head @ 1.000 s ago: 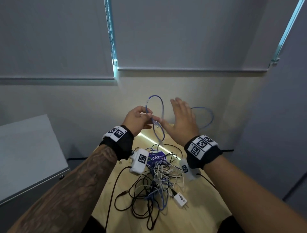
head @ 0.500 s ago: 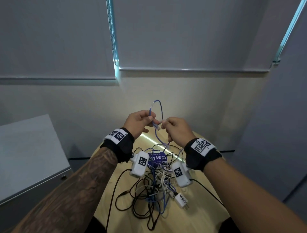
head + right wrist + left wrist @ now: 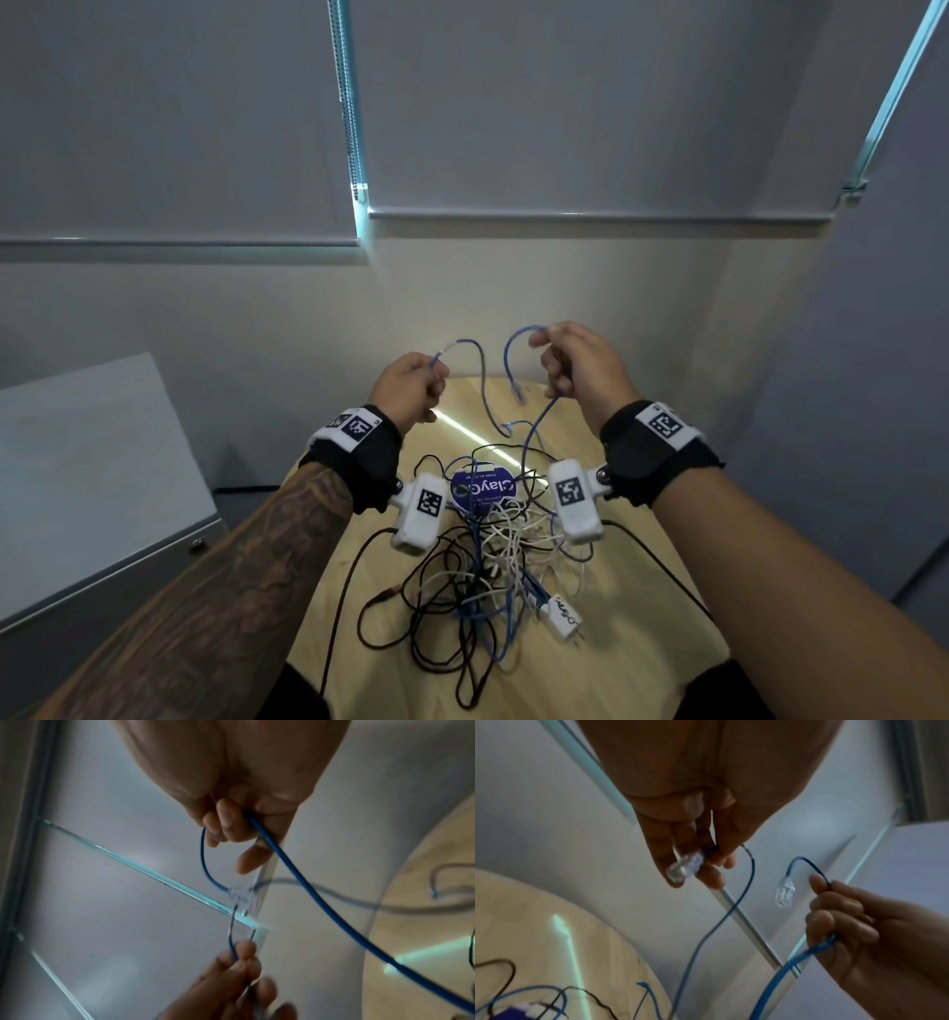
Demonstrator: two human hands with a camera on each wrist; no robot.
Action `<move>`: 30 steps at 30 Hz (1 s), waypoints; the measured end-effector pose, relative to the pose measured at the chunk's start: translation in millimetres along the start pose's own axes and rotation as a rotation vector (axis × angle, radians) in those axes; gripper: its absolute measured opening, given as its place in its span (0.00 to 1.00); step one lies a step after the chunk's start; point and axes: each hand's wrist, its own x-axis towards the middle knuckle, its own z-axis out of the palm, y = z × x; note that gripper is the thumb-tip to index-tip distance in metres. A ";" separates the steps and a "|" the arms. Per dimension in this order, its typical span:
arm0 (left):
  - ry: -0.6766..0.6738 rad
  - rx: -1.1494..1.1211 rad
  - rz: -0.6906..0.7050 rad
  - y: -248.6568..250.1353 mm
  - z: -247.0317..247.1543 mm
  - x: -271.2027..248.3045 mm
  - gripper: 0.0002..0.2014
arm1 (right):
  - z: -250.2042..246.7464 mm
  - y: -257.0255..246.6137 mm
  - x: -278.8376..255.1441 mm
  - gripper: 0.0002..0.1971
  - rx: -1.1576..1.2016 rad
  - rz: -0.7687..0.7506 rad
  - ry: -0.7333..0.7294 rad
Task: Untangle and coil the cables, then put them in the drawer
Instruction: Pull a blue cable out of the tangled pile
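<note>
Both hands are raised above the round pale wooden bench (image 3: 642,616). The left hand (image 3: 405,385) pinches the thin blue network cable (image 3: 706,939) just behind one clear plastic plug (image 3: 684,866); the right hand (image 3: 580,367) curls around it near the other plug (image 3: 785,891). The cable droops into the tangle of black, white and blue cables (image 3: 477,575) on the bench.

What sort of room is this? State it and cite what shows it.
Probably an office or meeting room: grey roller blinds cover the windows, a grey cabinet stands by the wall, and tangled cables lie on a round wooden table.
</note>
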 end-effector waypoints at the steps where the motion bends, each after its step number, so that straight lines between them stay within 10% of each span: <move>1: 0.025 -0.063 0.001 4.2 -0.4 0.1 0.09 | -4.1 0.0 0.6 0.18 -0.080 0.023 -0.003; 6: -0.142 -0.211 0.100 41.6 0.3 -5.0 0.10 | -17.3 21.7 -0.4 0.07 -0.793 -0.120 -0.086; 9: -0.296 -0.234 0.104 55.9 7.0 -11.7 0.10 | -5.3 21.1 -3.6 0.27 -0.603 -0.263 -0.066; 13: -0.356 -0.261 0.101 49.6 7.7 -19.1 0.10 | 6.5 2.9 -2.1 0.07 -0.297 -0.250 -0.161; 21: -0.602 -0.491 -0.228 18.3 15.3 -56.1 0.14 | 8.6 36.2 -5.7 0.08 -0.318 -0.321 -0.014; 30: -0.239 -0.731 -0.031 -26.5 9.4 -27.4 0.11 | 27.0 77.9 -59.5 0.14 -0.755 -0.180 -0.504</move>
